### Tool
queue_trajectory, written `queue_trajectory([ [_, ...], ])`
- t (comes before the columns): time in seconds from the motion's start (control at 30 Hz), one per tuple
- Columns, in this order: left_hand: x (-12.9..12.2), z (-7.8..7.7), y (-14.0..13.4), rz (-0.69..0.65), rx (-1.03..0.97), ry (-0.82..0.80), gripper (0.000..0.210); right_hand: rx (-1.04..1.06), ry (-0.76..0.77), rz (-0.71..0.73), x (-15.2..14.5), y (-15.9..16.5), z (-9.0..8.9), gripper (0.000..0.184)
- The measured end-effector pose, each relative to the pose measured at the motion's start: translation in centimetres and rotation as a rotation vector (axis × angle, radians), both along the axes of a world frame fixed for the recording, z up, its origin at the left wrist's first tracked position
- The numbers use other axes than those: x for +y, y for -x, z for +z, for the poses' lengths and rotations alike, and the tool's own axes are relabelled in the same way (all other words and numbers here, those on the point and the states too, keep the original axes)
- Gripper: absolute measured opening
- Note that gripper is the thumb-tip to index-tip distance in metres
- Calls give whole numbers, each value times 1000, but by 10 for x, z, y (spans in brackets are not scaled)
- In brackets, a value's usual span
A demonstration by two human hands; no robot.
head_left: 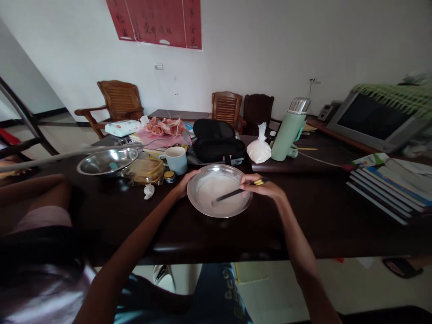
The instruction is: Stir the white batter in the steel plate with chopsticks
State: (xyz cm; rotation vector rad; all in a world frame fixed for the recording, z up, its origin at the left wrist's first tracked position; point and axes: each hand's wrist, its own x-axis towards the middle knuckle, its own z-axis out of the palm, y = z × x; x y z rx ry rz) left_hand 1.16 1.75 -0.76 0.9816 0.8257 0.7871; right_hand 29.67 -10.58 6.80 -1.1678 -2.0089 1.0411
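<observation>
I have the right hand [258, 186] clamping fingers on chopsticks [231, 194], the left hand [188, 183] on the rim of the steel basin [194, 196]; a mug [177, 160] stands left, black case [218, 146] far, thermos [286, 137] far right.

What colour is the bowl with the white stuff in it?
The bowl is shiny silver; it shows best in the head view.

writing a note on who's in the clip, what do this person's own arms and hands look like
The left hand and right hand are bare, with no gloves, and I see no watch or bracelet. The slim left forearm and right forearm show no sleeves. Small details such as rings or nails are too small to tell.
</observation>
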Motion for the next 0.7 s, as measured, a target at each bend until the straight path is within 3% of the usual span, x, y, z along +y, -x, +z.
queue_trajectory([
  [0.17, -5, 6, -3, 14, -32, 4, 24, 53, -88, -244, 0, -9, 1, 19],
  [0.33, -5, 6, -2, 22, 6, -7, 26, 48, 40, -31, -1, -6, 0, 21],
  [0.47, -1, 0, 0, 2, -14, -14, 27, 62, -88, -158, 7, 2, -7, 19],
  [0.57, -1, 1, -1, -11, -38, -33, 27, 73, -79, -200, 2, -13, -3, 22],
  [0.7, -3, 3, -1, 10, 3, -24, 28, 33, 36, 0, -1, -6, -1, 25],
])
